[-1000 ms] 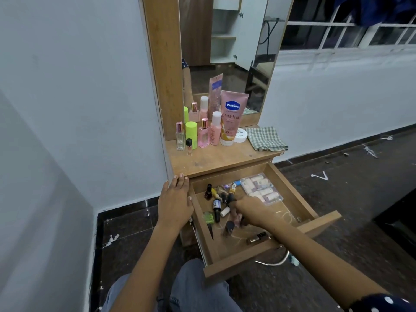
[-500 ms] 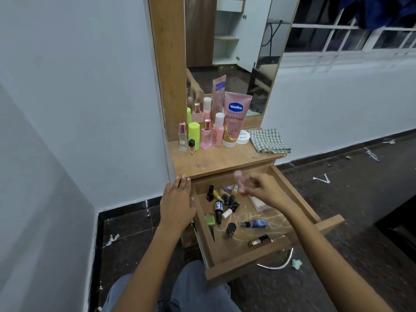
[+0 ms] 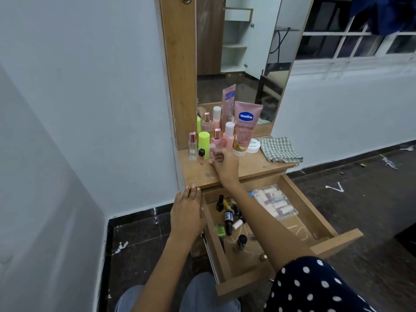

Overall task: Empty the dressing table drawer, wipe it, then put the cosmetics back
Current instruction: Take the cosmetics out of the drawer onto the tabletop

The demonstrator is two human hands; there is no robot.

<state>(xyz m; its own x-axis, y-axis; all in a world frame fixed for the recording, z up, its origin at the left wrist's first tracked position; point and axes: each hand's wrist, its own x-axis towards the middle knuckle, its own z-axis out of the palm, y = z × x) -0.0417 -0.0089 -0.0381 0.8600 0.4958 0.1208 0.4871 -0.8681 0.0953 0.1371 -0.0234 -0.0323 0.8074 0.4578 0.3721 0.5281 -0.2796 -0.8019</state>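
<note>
The wooden drawer (image 3: 337, 243) stands pulled out below the dressing table top (image 3: 198, 174). Inside it lie several small cosmetic bottles (image 3: 228, 218) on the left and a clear packet of tubes (image 3: 275, 202) at the back right. My right hand (image 3: 225, 163) is over the table top, its fingers curled round a small pink bottle (image 3: 212, 152) that stands beside the row of bottles. My left hand (image 3: 186, 212) rests with straight fingers on the drawer's left side by the table's front corner. A checked cloth (image 3: 279, 149) lies folded at the top's right end.
On the table top stand a pink Vaseline tube (image 3: 245, 127), a green-capped bottle (image 3: 203, 141), a clear perfume bottle (image 3: 192, 146), a small black-capped bottle (image 3: 201, 156) and a white jar (image 3: 253, 146), with a mirror (image 3: 238, 57) behind. White wall on the left, dark tiled floor (image 3: 360, 183) on the right.
My right hand picked a small pink bottle out of the drawer and carried it up onto the table top beside the other bottles. My left hand stayed on the drawer's left side.
</note>
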